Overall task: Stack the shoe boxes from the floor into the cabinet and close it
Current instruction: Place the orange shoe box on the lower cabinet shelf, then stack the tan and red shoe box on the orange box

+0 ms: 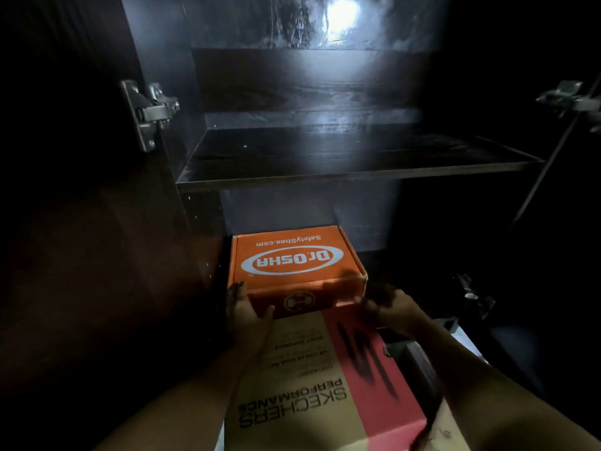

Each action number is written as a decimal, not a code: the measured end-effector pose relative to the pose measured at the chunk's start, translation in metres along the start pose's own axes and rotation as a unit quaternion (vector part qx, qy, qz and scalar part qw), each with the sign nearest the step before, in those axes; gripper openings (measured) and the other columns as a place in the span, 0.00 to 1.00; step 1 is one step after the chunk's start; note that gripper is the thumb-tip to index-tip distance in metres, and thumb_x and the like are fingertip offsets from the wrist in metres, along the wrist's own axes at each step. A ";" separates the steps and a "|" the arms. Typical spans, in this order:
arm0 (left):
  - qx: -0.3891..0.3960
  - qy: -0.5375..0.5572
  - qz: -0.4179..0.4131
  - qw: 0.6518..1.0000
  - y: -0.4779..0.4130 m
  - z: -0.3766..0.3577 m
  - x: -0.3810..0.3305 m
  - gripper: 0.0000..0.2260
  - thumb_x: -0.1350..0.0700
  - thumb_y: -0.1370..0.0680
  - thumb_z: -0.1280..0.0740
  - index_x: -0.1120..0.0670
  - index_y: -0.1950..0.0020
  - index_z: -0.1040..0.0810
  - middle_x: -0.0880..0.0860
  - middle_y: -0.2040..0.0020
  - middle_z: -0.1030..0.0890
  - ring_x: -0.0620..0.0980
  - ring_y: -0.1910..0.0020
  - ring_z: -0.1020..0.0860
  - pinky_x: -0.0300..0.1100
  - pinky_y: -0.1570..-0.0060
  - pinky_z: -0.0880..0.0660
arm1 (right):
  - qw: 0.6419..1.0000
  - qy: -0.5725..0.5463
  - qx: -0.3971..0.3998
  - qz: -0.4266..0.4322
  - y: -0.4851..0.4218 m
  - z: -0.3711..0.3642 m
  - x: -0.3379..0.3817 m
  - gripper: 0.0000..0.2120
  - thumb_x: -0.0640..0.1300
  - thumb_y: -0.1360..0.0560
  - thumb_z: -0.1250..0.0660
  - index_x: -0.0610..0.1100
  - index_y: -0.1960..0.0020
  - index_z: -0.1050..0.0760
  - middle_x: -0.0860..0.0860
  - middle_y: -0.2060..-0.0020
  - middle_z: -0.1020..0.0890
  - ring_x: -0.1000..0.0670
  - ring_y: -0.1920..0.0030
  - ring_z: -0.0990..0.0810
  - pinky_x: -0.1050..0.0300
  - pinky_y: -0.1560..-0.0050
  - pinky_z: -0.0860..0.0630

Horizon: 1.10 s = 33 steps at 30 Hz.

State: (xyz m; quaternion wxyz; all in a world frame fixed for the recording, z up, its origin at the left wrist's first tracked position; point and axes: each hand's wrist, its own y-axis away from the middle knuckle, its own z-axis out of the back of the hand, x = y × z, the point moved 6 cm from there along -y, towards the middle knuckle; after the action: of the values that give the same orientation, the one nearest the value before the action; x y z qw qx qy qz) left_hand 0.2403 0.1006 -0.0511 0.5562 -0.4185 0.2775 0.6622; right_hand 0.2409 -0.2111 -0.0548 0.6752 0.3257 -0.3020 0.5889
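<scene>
head view: both hands hold an orange shoe box (294,262) at its near end, inside the lower compartment of a dark cabinet (201,203). the left hand (245,307) wraps the box's near left corner, thumb on the front face and fingers curled up along the left side. the right hand (390,302) grips the near right corner, fingers closed against the front and right side, partly in shadow. the box's lid faces up with white lettering, printed upside down from here, and its far edge points toward the cabinet's back wall

the box's left side sits close to the cabinet's left inner wall, with only a thin dark gap between them. to the right of the box the compartment is open and dark, with much more free room than on the left. above it the shelf (357,172) spans the cabinet, its front edge well above the box lid, leaving clear space overhead. whether the box rests on the cabinet floor or hangs just over it cannot be told

nearer the camera, a tan and red shoe box (325,385) lies below the forearms, its far edge tucked under the orange box's near edge. the left door hinge (149,112) catches light on the open door side, and another hinge (566,96) shows at the right
</scene>
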 end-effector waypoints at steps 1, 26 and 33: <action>0.004 0.024 -0.011 1.000 0.013 0.002 0.002 0.55 0.22 0.39 0.36 0.60 0.25 0.34 0.60 0.29 0.30 0.61 0.31 0.30 0.55 0.33 0.32 | 1.000 -0.013 0.014 0.004 0.019 0.000 0.003 0.15 0.58 0.30 0.24 0.52 0.48 0.18 0.52 0.56 0.13 0.57 0.55 0.15 0.51 0.50 0.17; 0.083 0.177 0.026 0.980 0.175 0.030 0.059 0.54 0.45 0.53 0.16 0.50 0.29 0.32 0.48 0.43 0.17 0.47 0.43 0.19 0.54 0.36 0.24 | 0.996 -0.057 0.028 -0.062 0.167 -0.017 -0.037 0.44 0.41 0.48 0.13 0.53 0.40 0.33 0.52 0.44 0.19 0.53 0.45 0.21 0.67 0.51 0.22; 0.055 0.105 -0.036 0.992 0.138 0.039 -0.021 0.52 0.54 0.49 0.13 0.49 0.28 0.33 0.50 0.41 0.19 0.48 0.44 0.21 0.42 0.40 0.24 | 0.981 -0.195 -0.026 0.003 0.157 0.036 -0.001 0.59 0.41 0.52 0.11 0.43 0.26 0.35 0.47 0.39 0.18 0.49 0.40 0.18 0.55 0.41 0.20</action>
State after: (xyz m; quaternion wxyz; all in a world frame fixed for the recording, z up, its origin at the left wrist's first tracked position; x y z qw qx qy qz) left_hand 0.0976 0.0915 -0.0272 0.5696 -0.4646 0.3551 0.5776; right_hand 0.0843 -0.2258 -0.0209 0.6097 0.4156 -0.4438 0.5086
